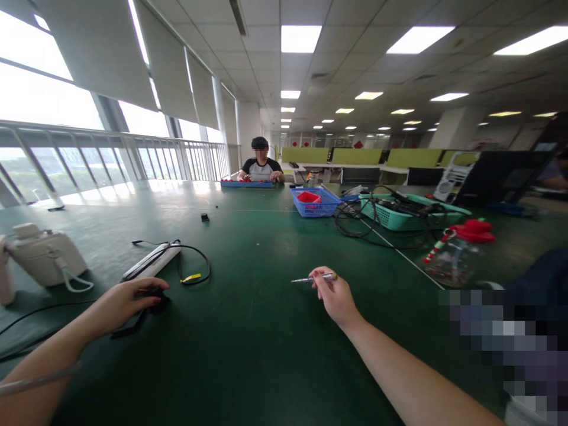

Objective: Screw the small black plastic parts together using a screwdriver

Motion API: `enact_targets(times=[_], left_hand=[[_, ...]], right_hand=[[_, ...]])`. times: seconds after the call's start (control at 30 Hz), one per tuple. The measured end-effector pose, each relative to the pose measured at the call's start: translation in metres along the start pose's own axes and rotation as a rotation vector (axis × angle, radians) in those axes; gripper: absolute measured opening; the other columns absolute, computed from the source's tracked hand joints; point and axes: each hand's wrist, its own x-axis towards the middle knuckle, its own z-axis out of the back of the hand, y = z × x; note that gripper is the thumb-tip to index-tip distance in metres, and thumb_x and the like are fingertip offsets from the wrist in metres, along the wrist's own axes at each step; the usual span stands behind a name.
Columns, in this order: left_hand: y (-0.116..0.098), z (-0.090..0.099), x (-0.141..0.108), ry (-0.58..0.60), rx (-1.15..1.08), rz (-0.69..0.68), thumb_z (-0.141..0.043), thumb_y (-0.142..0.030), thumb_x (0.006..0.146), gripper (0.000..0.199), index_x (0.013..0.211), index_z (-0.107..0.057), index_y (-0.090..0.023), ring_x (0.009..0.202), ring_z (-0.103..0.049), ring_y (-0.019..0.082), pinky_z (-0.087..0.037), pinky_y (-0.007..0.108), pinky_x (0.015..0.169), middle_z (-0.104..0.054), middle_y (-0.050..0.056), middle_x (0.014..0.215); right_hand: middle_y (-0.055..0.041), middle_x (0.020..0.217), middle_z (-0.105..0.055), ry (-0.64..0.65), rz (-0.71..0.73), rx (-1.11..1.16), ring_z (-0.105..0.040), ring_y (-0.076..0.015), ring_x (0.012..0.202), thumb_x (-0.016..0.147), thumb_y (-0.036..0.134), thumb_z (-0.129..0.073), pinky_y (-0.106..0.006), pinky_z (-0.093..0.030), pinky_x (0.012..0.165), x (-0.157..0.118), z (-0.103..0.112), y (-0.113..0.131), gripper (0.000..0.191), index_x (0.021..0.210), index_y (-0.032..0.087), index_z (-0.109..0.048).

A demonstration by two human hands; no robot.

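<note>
My right hand point(335, 296) is closed round a slim screwdriver point(328, 277), whose thin metal tip points left above the green table point(248, 355). On the left, the fingers of my left hand point(128, 302) are curled round a small black object point(160, 300), too dark to make out. Under that hand lies a flat black item point(128, 326). Just behind it, a white power strip point(155, 260) rests on the table, with a black cable point(209, 266) bearing a yellow tag looped beside it.
A beige bottle point(48, 257) stands at the left. Further back are a small black block point(205, 218), a blue basket point(315, 204) and a green basket point(399, 216) with cables. A red-lidded jar point(457, 254) stands right. A person point(261, 165) sits across the table.
</note>
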Motion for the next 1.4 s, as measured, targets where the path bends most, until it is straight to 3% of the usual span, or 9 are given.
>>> enact_targets(times=[0.5,0.77,0.87,1.23,1.4], left_hand=[[0.016,0.0,0.005,0.015,0.007,-0.06,-0.056,-0.068,0.07,0.054,0.108,-0.07,-0.032,0.117,-0.057,0.026,-0.036,0.04,0.109,-0.068,-0.003,0.119],[0.012,0.002,0.003,-0.001,-0.032,0.0,-0.059,-0.077,0.06,0.063,0.099,-0.072,-0.03,0.113,-0.06,0.027,-0.04,0.043,0.107,-0.07,0.0,0.115],[0.01,0.002,0.002,-0.011,-0.083,-0.028,-0.065,-0.076,0.057,0.061,0.093,-0.073,-0.027,0.111,-0.062,0.026,-0.043,0.038,0.104,-0.07,0.001,0.116],[0.019,0.004,0.004,0.045,-0.055,-0.073,-0.066,-0.064,0.066,0.048,0.097,-0.075,-0.029,0.114,-0.06,0.027,-0.044,0.037,0.104,-0.068,0.0,0.121],[0.018,0.007,0.004,0.056,-0.007,-0.079,-0.065,-0.067,0.065,0.051,0.098,-0.075,-0.03,0.113,-0.06,0.028,-0.042,0.041,0.106,-0.069,-0.001,0.118]], right_hand=[[-0.0006,0.07,-0.057,0.009,0.007,0.003,-0.05,-0.0146,0.055,0.094,0.051,-0.042,-0.027,-0.04,0.051,-0.001,0.0,0.001,0.036,0.083,0.021,-0.058],[-0.0005,0.069,-0.058,-0.008,0.024,0.001,-0.051,-0.0142,0.055,0.094,0.05,-0.042,-0.026,-0.041,0.051,0.0,0.0,-0.001,0.035,0.083,0.021,-0.059],[-0.0006,0.069,-0.058,-0.004,0.023,-0.008,-0.051,-0.0146,0.055,0.094,0.051,-0.042,-0.027,-0.041,0.051,0.0,0.0,-0.001,0.036,0.084,0.021,-0.06],[-0.0006,0.07,-0.058,0.006,0.022,-0.011,-0.05,-0.0147,0.055,0.095,0.049,-0.042,-0.027,-0.041,0.052,-0.001,0.001,0.0,0.034,0.087,0.021,-0.061],[-0.0009,0.07,-0.058,0.008,0.019,-0.012,-0.051,-0.0147,0.056,0.095,0.048,-0.043,-0.026,-0.042,0.052,-0.001,0.002,0.001,0.033,0.086,0.021,-0.061]])
